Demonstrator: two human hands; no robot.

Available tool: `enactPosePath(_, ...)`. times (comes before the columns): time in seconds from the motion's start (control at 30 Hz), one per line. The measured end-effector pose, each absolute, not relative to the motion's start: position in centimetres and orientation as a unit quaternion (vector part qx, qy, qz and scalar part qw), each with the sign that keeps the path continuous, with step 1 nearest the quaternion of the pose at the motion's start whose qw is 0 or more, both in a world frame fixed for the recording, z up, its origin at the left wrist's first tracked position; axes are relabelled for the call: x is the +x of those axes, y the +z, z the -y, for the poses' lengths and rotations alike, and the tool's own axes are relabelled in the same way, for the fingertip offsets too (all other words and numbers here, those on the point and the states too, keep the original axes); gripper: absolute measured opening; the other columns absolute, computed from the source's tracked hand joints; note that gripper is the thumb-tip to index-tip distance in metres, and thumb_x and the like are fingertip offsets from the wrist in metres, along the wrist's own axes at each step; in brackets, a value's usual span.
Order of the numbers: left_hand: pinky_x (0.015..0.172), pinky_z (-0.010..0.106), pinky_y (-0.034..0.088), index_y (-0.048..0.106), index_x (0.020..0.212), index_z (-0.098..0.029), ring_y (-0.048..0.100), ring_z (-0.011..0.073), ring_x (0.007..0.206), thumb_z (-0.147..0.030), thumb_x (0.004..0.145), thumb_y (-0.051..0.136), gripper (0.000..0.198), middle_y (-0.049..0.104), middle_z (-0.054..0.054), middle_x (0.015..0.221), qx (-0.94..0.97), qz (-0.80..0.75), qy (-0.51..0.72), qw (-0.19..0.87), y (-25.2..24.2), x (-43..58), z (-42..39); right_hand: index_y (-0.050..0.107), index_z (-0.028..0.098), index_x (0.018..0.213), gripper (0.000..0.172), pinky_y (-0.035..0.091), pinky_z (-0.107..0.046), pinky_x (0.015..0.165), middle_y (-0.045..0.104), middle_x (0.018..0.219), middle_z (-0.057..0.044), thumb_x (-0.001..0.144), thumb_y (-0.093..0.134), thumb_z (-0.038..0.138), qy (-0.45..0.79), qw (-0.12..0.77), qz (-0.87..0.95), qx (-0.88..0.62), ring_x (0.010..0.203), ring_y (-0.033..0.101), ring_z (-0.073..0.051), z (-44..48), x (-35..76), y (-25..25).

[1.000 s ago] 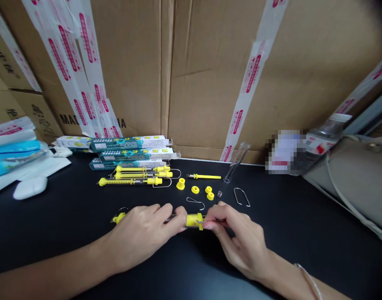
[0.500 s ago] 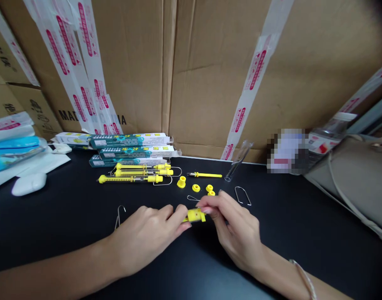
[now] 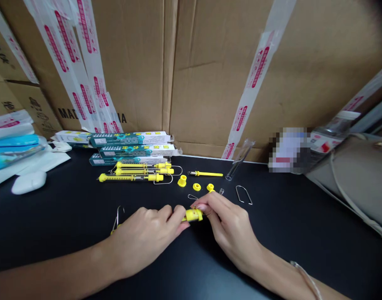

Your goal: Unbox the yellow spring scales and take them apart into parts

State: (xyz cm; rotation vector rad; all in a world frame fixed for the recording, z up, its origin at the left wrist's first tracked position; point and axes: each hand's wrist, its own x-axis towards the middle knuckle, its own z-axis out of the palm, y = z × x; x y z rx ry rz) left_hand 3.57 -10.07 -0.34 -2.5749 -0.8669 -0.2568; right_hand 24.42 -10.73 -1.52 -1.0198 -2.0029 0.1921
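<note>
1. Over the black worktop [image 3: 175,266], between the two hands, lies the working end of a yellow tubular scale [image 3: 190,216]; most of its body is hidden under the left hand [image 3: 150,233].
2. Its long axis runs roughly left to right across the person's front, with the yellow end cap [image 3: 195,214] to the right and a bent wire hook [image 3: 117,216] beyond the other end.
3. The left grip is wrapped around the body, its fingertips just beside the cap.
4. The right hand [image 3: 234,225] is nearer the cap's outer end; its thumb and forefinger are together there, apparently clamped on a thin wire [image 3: 195,206], mostly hidden.
5. Beyond the right grip lie a yellow rod [image 3: 209,174], a clear tube [image 3: 236,164] and a wire loop [image 3: 238,194], all apart from the hands.
</note>
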Motion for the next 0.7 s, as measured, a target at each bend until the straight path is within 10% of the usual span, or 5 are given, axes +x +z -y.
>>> enactPosePath(0.7, 0.062, 0.037, 0.038, 0.056, 0.126, -0.018, 0.059, 0.0238, 0.072, -0.03, 0.102, 0.052, 0.028, 0.063, 0.001, 0.081, -0.877, 0.345, -0.203, 0.267, 0.3, 2.9, 9.6, 0.047, 0.019, 0.145, 0.049, 0.059, -0.033, 0.081, 0.049, 0.125, -0.016, 0.099, 0.041, 0.004, -0.028, 0.399, 0.832, -0.385, 0.098, 0.062, -0.02, 11.9, 25.4, -1.3)
